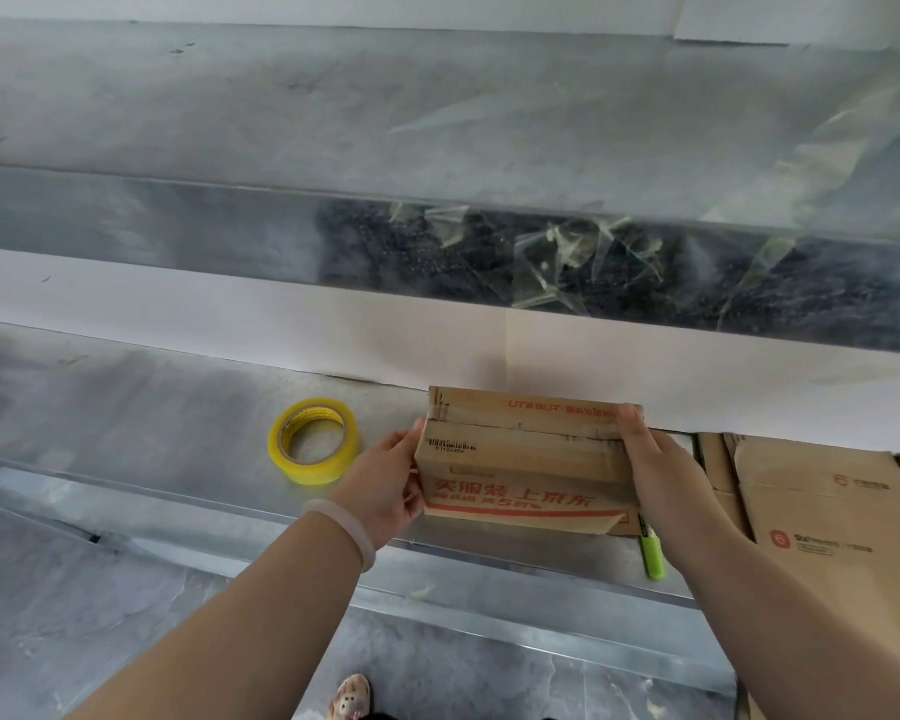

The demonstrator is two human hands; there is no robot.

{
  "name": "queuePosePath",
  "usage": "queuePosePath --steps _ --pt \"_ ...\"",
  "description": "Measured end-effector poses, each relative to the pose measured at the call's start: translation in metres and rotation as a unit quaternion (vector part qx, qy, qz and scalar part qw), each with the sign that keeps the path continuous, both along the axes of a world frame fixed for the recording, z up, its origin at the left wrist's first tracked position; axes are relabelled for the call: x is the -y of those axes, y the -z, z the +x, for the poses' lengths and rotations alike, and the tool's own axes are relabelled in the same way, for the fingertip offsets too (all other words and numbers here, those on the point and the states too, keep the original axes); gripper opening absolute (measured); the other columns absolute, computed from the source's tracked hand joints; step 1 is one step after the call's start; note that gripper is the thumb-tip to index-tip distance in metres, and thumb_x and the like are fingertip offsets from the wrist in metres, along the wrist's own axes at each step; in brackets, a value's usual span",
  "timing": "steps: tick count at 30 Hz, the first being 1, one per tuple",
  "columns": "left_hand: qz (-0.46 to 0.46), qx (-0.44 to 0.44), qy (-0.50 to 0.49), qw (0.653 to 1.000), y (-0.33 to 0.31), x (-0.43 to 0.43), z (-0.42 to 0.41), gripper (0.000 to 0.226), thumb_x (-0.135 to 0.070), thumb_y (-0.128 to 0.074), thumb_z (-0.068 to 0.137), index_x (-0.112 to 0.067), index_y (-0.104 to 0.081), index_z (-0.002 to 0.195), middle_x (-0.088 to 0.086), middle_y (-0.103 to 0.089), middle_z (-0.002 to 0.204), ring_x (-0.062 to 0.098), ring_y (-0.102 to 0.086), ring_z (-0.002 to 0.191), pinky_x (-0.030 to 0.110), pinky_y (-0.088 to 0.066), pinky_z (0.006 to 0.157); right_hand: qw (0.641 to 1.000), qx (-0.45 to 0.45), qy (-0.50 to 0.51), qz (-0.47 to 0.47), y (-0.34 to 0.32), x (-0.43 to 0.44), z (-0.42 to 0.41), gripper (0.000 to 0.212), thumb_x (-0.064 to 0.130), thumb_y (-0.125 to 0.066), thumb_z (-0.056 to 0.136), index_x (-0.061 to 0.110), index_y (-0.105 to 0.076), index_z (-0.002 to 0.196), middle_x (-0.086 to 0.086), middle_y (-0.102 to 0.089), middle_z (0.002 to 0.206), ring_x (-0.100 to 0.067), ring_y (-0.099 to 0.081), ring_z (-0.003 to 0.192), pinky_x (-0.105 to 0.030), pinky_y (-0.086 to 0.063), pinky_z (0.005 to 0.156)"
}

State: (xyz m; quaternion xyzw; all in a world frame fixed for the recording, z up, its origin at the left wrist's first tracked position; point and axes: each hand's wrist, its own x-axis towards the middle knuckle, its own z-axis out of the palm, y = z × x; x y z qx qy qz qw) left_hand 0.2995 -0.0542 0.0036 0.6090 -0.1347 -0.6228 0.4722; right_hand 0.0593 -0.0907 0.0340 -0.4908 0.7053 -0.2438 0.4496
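Now left hand [385, 483], right hand [653, 462] grip carton [520, 459]: red Chinese print [510, 498], barcode [455, 444].

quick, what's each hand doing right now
left hand: grips the left end of the cardboard box
right hand: grips the right end of the same box

Body as I see it on my feed: left hand [385, 480] and right hand [661, 470], forearms bare | left wrist: one smooth bangle [341, 532], pale, milky, half-transparent | bottom edge: one slipper [352, 696], beige with pinkish spots, rounded toe | dark cloth just under it
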Motion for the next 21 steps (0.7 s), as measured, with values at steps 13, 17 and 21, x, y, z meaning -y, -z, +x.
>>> queuePosePath --steps 13,17,21 --pt "-0.080 0.428 0.040 0.899 -0.032 0.006 -0.032 0.073 -0.057 -0.073 0.072 -0.024 -0.046 0.131 -0.014 -0.060 0.104 0.010 -0.059 0.096 0.029 -0.051 0.084 0.999 0.001 0.034 -0.038 0.000 -0.008 0.025 0.058 0.064 -0.071 0.072 0.024 -0.061 0.113 0.007 -0.067 0.095 -0.010 -0.062 0.081 -0.024 -0.045 0.057" --pt "-0.088 0.440 0.082 0.890 -0.032 0.009 -0.029 0.060 -0.047 -0.063 0.086 -0.023 -0.042 0.137 -0.012 -0.061 0.104 0.010 -0.057 0.092 0.024 -0.046 0.077 0.999 -0.020 -0.004 -0.043 -0.001 -0.003 0.021 0.038 0.054 -0.065 0.085 0.024 -0.063 0.108 0.009 -0.067 0.089 -0.010 -0.061 0.076 -0.023 -0.041 0.053" --pt "-0.090 0.441 0.102 0.887 -0.027 0.010 -0.024 0.063 -0.038 -0.051 0.096 -0.018 -0.026 0.151 0.003 -0.049 0.141 0.022 -0.048 0.125 0.029 -0.041 0.099 0.998 -0.039 -0.046 -0.033 0.002 0.001 0.014 0.035 0.050 -0.052 0.095 0.022 -0.063 0.113 0.004 -0.067 0.094 -0.015 -0.063 0.082 -0.025 -0.044 0.059"
